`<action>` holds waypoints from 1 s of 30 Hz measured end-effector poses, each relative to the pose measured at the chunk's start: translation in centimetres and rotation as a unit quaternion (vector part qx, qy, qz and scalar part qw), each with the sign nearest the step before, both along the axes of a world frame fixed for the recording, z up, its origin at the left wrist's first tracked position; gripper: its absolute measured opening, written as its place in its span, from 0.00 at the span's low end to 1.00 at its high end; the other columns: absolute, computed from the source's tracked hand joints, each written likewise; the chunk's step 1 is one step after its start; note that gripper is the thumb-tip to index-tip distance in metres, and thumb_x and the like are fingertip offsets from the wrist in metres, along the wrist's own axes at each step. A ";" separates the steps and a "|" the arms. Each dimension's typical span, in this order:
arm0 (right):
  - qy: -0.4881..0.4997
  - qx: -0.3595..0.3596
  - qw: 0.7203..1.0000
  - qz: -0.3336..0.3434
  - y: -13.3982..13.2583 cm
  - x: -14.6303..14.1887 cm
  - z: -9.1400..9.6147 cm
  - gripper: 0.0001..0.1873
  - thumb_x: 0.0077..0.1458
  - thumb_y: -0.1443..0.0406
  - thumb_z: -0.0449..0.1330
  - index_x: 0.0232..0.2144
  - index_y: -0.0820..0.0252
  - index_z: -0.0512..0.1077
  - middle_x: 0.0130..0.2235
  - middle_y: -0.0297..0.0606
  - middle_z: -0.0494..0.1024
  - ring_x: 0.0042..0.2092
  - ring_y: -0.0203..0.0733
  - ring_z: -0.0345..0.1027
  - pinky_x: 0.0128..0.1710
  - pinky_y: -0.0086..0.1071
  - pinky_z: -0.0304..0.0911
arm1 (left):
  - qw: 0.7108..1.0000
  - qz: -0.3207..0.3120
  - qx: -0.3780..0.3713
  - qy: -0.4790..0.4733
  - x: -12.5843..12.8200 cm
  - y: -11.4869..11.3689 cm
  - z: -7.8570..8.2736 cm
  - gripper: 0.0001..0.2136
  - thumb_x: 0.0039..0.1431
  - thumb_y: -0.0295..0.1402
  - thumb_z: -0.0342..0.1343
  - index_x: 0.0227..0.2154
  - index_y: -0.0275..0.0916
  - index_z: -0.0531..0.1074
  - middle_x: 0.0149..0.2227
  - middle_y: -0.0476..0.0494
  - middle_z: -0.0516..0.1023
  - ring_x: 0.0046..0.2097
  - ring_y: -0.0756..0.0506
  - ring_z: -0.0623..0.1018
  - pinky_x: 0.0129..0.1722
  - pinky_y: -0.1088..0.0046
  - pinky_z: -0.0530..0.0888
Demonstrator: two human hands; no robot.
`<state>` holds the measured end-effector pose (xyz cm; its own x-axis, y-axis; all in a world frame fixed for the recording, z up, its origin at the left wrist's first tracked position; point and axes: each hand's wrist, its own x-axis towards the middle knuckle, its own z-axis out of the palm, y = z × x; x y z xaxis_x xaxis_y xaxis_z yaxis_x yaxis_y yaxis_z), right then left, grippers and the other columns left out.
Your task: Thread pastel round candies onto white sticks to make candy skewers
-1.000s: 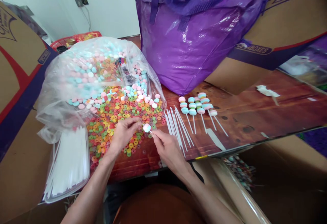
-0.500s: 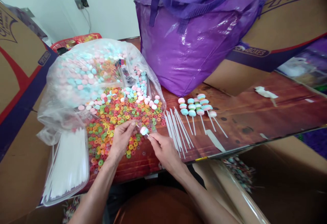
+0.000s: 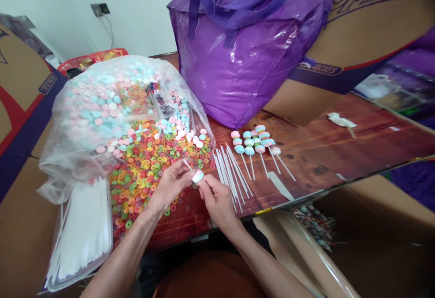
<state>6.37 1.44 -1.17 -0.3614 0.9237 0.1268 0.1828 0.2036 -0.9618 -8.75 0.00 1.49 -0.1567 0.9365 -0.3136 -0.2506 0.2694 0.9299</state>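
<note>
Between my two hands is a candy skewer: pastel pink, white and blue candy pieces [image 3: 197, 176] threaded on a thin white stick [image 3: 187, 164]. My left hand [image 3: 171, 183] is closed, its thumb and fingers pinching at the upper side of the candy, with the stick's tip poking out past them. My right hand [image 3: 217, 198] is closed at the candy's lower side, and its fingers hide the rest of the stick. Ring-shaped gummy candies [image 3: 139, 180] lie in a heap beside my left hand. Loose white sticks [image 3: 228, 171] lie just right of my right hand.
Finished candy skewers [image 3: 249, 146] lie in a row to the right. A clear bag of pastel candies [image 3: 98, 103] stands behind the gummies, with a packet of white sticks [image 3: 83, 230] at left. A large purple bag [image 3: 238, 71] and cardboard boxes [image 3: 384, 30] surround the table [image 3: 322, 153].
My left fingers have moved down the stick to the candy, and both hands are now close together around it. The whole view has shifted slightly.
</note>
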 end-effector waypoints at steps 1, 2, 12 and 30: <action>0.006 -0.013 1.000 -0.009 0.2 0.2 -0.1 0.18 0.65 0.61 0.52 0.22 0.57 0.61 0.20 0.27 0.62 0.23 0.33 0.56 0.25 0.27 0.52 | 1.000 -0.006 0.005 0.014 0.0 0.8 0.0 0.27 0.46 0.43 0.70 0.49 0.38 0.75 0.33 0.46 0.80 0.34 0.48 0.78 0.36 0.72 0.75; 0.010 -0.021 0.999 -0.022 0.5 0.5 -0.2 0.18 0.65 0.60 0.52 0.22 0.57 0.61 0.20 0.27 0.61 0.23 0.32 0.56 0.25 0.27 0.52 | 0.999 -0.005 0.016 0.044 0.1 1.7 0.1 0.25 0.49 0.44 0.67 0.49 0.38 0.75 0.32 0.46 0.79 0.33 0.47 0.78 0.35 0.72 0.74; 0.021 -0.059 0.994 -0.093 2.1 2.5 -1.3 0.16 0.63 0.58 0.53 0.25 0.59 0.69 0.20 0.27 0.63 0.23 0.33 0.57 0.24 0.27 0.53 | 0.708 -0.121 0.096 0.689 1.1 10.1 -0.8 0.15 0.61 0.22 0.47 0.44 0.40 0.76 0.47 0.36 0.69 0.44 0.40 0.73 0.39 0.66 0.72; 0.025 -0.079 0.994 -0.070 2.3 2.2 -1.9 0.17 0.64 0.58 0.53 0.24 0.58 0.65 0.21 0.27 0.61 0.24 0.33 0.56 0.26 0.28 0.52 | 0.764 -0.012 0.186 0.618 -0.6 10.5 -3.1 0.14 0.62 0.25 0.48 0.47 0.39 0.73 0.41 0.40 0.72 0.41 0.43 0.74 0.44 0.67 0.72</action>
<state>8.57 3.75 -3.08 -0.2253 0.9742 -0.0090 0.1495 0.0254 -0.9884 -9.36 10.46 -1.65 -0.0998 0.9318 0.3490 0.8809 -0.0803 0.4664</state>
